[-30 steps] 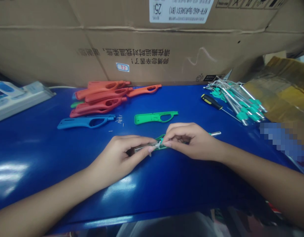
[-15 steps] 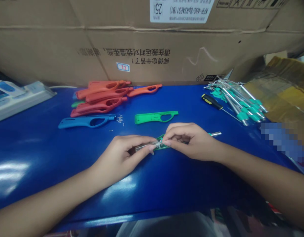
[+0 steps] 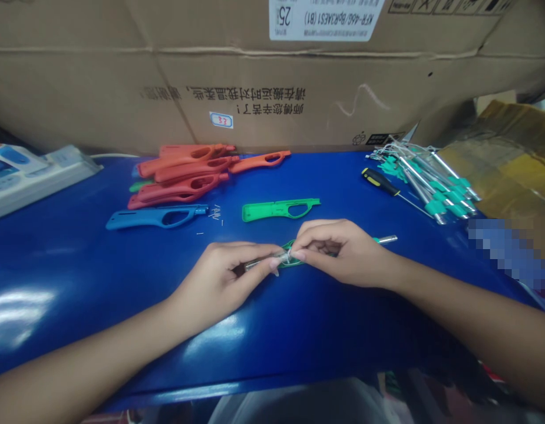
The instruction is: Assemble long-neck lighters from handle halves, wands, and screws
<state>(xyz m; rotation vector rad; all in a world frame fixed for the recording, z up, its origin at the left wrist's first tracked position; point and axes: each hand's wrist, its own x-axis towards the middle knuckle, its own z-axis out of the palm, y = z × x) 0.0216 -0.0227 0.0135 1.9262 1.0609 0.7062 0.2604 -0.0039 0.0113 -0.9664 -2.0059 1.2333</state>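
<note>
Fingers of the left hand (image 3: pixel 228 271) are grasping a clear tube (image 3: pixel 256 263); those of the right hand (image 3: pixel 345 253) are pressing together at its tip, anything pinched being hidden. A green shell (image 3: pixel 295 264) is lying beneath them on the desk (image 3: pixel 307 335). Beyond, a green half (image 3: pixel 267 211) is lying; a screwdriver (image 3: pixel 382 182) is resting beside silver rods (image 3: pixel 425 187).

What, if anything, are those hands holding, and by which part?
The left hand pinches a clear, narrow piece near its right end. Whether the right hand, beside that end, holds anything is hidden.
</note>
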